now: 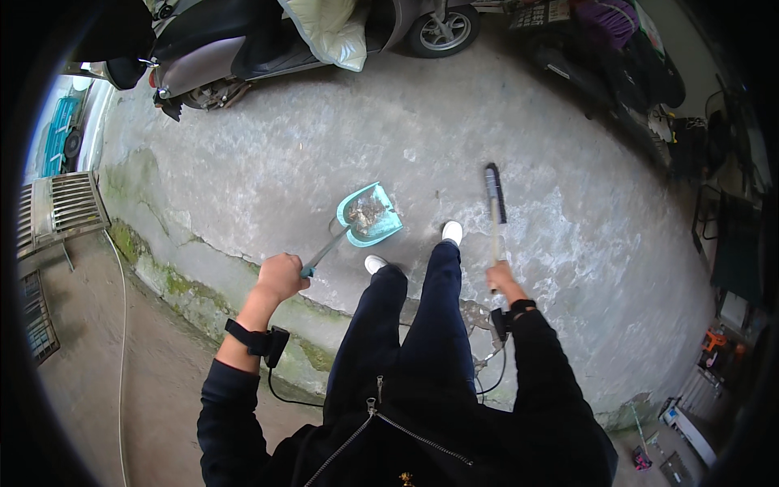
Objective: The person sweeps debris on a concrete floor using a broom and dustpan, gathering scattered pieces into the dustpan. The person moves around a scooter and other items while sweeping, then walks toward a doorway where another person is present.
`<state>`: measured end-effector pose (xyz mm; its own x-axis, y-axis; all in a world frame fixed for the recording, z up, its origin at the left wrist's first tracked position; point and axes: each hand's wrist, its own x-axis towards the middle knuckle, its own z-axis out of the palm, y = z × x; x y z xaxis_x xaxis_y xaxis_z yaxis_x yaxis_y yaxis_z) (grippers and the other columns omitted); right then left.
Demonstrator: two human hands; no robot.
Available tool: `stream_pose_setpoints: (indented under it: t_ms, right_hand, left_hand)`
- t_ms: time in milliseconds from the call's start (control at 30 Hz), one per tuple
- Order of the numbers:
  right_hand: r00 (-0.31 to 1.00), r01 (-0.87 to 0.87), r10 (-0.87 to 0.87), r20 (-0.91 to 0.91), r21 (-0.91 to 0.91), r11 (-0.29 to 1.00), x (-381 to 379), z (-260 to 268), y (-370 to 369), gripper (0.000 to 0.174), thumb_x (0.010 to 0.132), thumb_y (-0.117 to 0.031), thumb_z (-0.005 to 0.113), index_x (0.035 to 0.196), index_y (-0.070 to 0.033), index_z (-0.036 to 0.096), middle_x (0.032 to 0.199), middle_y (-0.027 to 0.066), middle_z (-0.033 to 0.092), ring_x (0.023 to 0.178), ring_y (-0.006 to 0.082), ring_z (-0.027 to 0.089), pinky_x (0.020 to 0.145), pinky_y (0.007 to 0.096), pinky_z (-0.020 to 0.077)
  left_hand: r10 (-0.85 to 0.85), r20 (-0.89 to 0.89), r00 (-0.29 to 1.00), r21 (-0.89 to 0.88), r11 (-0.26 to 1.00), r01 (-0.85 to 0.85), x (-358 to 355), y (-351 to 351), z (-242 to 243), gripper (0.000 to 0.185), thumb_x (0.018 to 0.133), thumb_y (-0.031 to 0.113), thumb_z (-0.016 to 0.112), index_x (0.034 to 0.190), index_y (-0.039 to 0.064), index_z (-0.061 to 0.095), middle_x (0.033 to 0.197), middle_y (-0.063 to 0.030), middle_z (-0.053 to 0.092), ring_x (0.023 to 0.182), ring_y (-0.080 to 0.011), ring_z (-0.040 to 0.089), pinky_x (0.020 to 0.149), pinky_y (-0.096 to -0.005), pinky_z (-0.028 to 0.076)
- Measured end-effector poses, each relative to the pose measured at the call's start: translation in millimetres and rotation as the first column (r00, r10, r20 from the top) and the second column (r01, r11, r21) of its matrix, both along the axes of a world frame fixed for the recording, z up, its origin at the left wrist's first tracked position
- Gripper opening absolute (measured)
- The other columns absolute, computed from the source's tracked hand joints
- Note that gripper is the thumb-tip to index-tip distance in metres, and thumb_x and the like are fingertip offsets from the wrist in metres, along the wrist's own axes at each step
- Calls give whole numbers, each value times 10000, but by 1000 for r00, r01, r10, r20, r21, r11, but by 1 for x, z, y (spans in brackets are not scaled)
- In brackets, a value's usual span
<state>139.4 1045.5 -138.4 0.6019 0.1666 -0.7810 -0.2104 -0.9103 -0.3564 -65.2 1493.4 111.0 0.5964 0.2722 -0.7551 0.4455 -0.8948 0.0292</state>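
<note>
My left hand (282, 277) is closed around the handle of a long-handled turquoise plastic dustpan (389, 226). Brown debris (365, 213) lies in the pan, which is in front of my feet. On the right, my right hand (503, 277) grips the pale stick of a broom (496, 193) with dark bristles, its head pointing away from me. The broom head is to the right of the dustpan, apart from it. Whether the bristles touch the concrete floor (274, 182) cannot be told.
A scooter (201, 52) with a pale quilted cover (335, 30) stands along the far side. Another dark scooter (584, 73) is at the far right. A cracked, mossy concrete edge (188, 289) curves around at left, beside a metal grate (76, 204) and a thin hose (123, 329).
</note>
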Motion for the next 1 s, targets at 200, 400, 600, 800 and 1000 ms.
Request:
stream_pose_setpoints:
  t_ms: [200, 400, 600, 800, 1000]
  right_hand:
    - [942, 123, -109, -316, 24, 992, -114, 27, 73, 202, 697, -26, 554, 893, 11, 522, 518, 90, 497, 397, 200, 512, 354, 318, 410]
    - [857, 153, 14, -516, 279, 948, -49, 130, 27, 432, 746, -45, 588, 1171, -42, 508, 515, 5, 455, 367, 82, 409, 334, 244, 347]
    - [924, -366, 335, 183, 180, 913, -28, 121, 23, 383, 756, -77, 565, 1127, -1, 508, 590, 124, 565, 446, 213, 557, 400, 321, 453]
    - [966, -258, 258, -15, -134, 957, -25, 18, 91, 235, 689, -83, 573, 866, 72, 558, 692, 241, 603, 600, 344, 626, 516, 398, 508]
    - [941, -251, 235, -242, -38, 967, -184, 17, 149, 186, 695, -32, 515, 805, 115, 491, 709, 239, 601, 551, 325, 623, 494, 426, 513]
  left_hand:
    - [1, -4, 1000, -19, 1000, -1, 2, 6, -10, 343, 655, 331, 682, 809, 30, 624, 837, -149, 626, 782, -299, 615, 702, -366, 506]
    - [62, -15, 998, -20, 998, -62, -38, 31, -6, 316, 641, 331, 684, 802, 60, 649, 819, -138, 633, 781, -289, 617, 691, -363, 507]
    - [188, 44, 981, -6, 982, -188, -131, 21, 16, 268, 631, 315, 681, 811, 116, 683, 767, -116, 642, 726, -273, 622, 664, -360, 509]
    - [425, 29, 905, 6, 905, -425, -211, 14, 29, 292, 631, 324, 688, 850, 132, 692, 745, -123, 641, 719, -282, 619, 675, -359, 507]
    - [493, -30, 870, 73, 869, -490, -241, 19, -5, 326, 637, 339, 698, 871, 113, 686, 773, -123, 646, 744, -270, 625, 693, -350, 505]
